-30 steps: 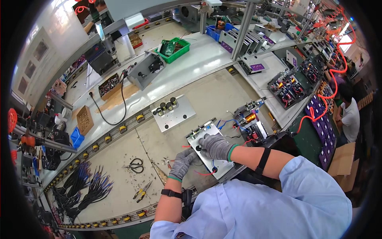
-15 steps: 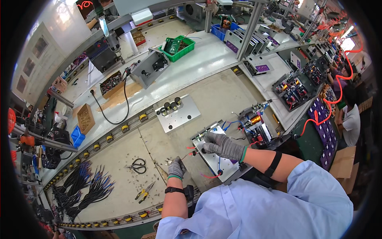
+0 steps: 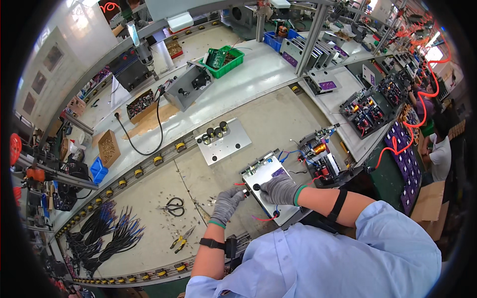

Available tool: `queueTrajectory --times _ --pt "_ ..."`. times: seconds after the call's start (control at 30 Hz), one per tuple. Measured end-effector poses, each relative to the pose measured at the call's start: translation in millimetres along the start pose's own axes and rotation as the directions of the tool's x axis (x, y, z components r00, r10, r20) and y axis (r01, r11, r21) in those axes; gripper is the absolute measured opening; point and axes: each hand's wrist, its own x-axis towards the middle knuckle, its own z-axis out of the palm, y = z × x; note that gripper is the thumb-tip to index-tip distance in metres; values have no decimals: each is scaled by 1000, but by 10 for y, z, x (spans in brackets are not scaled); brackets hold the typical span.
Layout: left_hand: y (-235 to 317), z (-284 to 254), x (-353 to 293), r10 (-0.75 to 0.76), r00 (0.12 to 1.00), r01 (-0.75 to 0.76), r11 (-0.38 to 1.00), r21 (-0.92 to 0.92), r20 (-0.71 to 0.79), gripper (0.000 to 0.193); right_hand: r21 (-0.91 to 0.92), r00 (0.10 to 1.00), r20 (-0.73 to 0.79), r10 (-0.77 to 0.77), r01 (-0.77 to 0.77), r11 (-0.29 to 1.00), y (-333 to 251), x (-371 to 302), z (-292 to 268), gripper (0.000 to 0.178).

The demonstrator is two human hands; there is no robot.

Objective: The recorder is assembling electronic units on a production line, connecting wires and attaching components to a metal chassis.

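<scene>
A silver metal panel [image 3: 266, 173] with a purple label, black grommets and red and blue wires lies in front of me. My left hand [image 3: 228, 206], in a grey glove, is at its left edge, fingertips pinched by a small black-and-white part [image 3: 245, 192] near a red wire [image 3: 239, 184]. Over the panel, my right hand [image 3: 282, 190], gloved too, has its fingers bent down beside a black grommet [image 3: 257, 187]; whatever they hold is hidden. To the panel's right sits an open electronic assembly [image 3: 318, 154] with a copper coil, linked by wires.
A second metal plate [image 3: 226, 142] with black cylinders lies farther off. Scissors [image 3: 174, 206], yellow-handled pliers [image 3: 182, 239] and black cable bundles [image 3: 107, 238] lie left. A roller rail [image 3: 139, 172] borders the raised bench, which holds a green bin [image 3: 226, 62]. A person [image 3: 439, 154] sits at far right.
My left hand has moved up and right to the panel's edge. My right hand has shifted slightly right and down, baring the grommet. The tools stay where they were.
</scene>
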Motion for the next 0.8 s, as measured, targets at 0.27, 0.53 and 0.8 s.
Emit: queueTrajectory --times 0.27,0.53,0.8 --pt "233 296 -104 -78 979 98 990 -99 187 36 -7 990 12 -138 138 990 5 -304 41 27" --pt "-62 481 -58 56 977 55 868 -493 207 30 45 971 -49 -235 237 970 126 -275 280 25" --pt "118 532 47 2 991 16 991 -131 136 24 -19 979 50 -197 198 980 250 -240 258 36"
